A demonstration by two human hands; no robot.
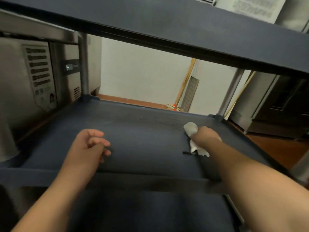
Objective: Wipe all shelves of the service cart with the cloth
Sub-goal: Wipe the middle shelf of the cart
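Presently: middle shelf (142,148) of dark blue service cart (167,22), mid-wipe.
Right hand (206,136): fingers curled round bunched white cloth (190,128), pressed to shelf surface near far right corner, close to right rear post (231,92).
Left hand (88,146): fingers loosely bent, holding nothing, low over shelf's left half; contact with surface not discernible.
Faint streaks beside cloth, toward shelf centre.
Advised: flatten cloth for wider contact; overlapping strokes from far edge toward near lip (117,180); corners and raised rim included; left half judged not yet covered.
Beyond: broom (182,91) against white wall.
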